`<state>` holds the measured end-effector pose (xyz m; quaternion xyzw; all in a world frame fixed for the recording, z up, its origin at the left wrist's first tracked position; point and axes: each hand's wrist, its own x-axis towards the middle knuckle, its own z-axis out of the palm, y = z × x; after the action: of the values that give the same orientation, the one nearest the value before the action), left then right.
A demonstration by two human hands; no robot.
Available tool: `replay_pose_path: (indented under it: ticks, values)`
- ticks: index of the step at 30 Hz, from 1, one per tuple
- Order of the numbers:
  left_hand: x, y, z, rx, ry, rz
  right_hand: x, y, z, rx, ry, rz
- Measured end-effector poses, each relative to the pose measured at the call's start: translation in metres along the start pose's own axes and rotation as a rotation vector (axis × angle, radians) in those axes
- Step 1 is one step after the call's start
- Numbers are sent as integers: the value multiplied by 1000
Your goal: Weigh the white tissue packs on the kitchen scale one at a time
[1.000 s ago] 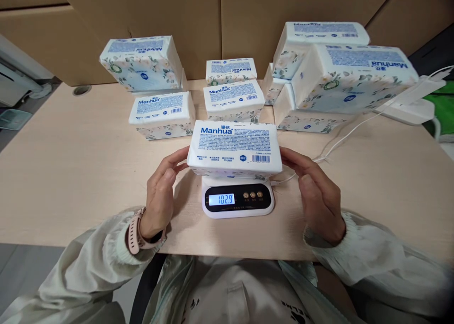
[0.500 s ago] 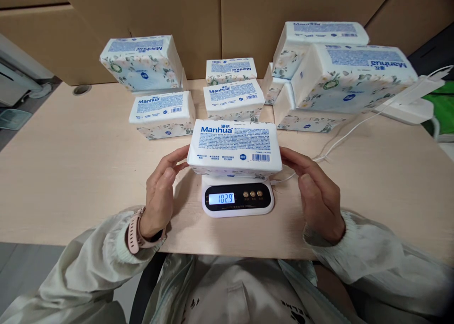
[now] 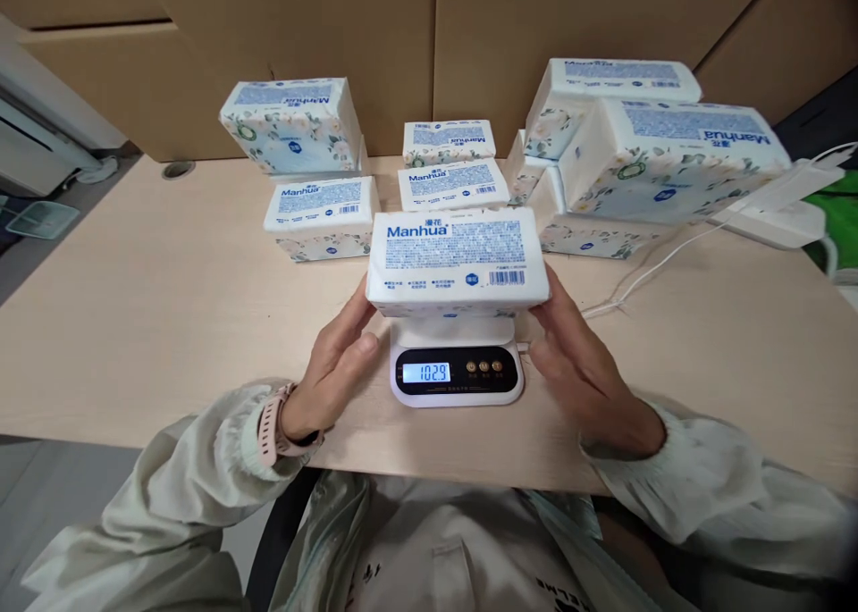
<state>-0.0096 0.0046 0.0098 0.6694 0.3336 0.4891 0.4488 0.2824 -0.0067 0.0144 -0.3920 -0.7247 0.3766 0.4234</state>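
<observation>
A white "Manhua" tissue pack [image 3: 459,259] with blue print is held between my two hands, just above a small digital scale [image 3: 457,401]. My left hand [image 3: 339,357] presses its fingers on the pack's left end, the thumb pointing toward the scale. Against the right end lie the fingers of my right hand [image 3: 580,362], which is slightly blurred. A strip of the scale's white plate [image 3: 452,332] shows under the pack's near edge. The lit display [image 3: 427,373] reads 102.9. Round buttons sit to its right.
Tissue packs stand at the back left [image 3: 318,219], back middle [image 3: 452,183] and, stacked, back right [image 3: 670,161]. Behind them rise cardboard boxes [image 3: 288,67]. A white cable [image 3: 660,259] runs from the scale to a power strip [image 3: 770,219]. The desk has a cable hole [image 3: 178,171].
Both hands have closed in on the pack's ends. The pack has risen off the scale, baring more of the plate. The display reads the same, and the view has shifted slightly.
</observation>
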Motion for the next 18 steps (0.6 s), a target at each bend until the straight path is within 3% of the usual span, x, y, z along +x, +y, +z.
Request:
replay_pose_path:
  ticks: [4,8,13,18]
  values:
    - [22,11,-13,40,274,170,52,-21,7,-61,-24,-138]
    - [53,12,-57,270,369,326,134,-20,35,-32,-85,-253]
    - [75,-21,-112,458,430,299,214,13,77,-11,-193,-229]
    - [85,-58,-130,426,522,232,231,29,91,-48,-218,-133]
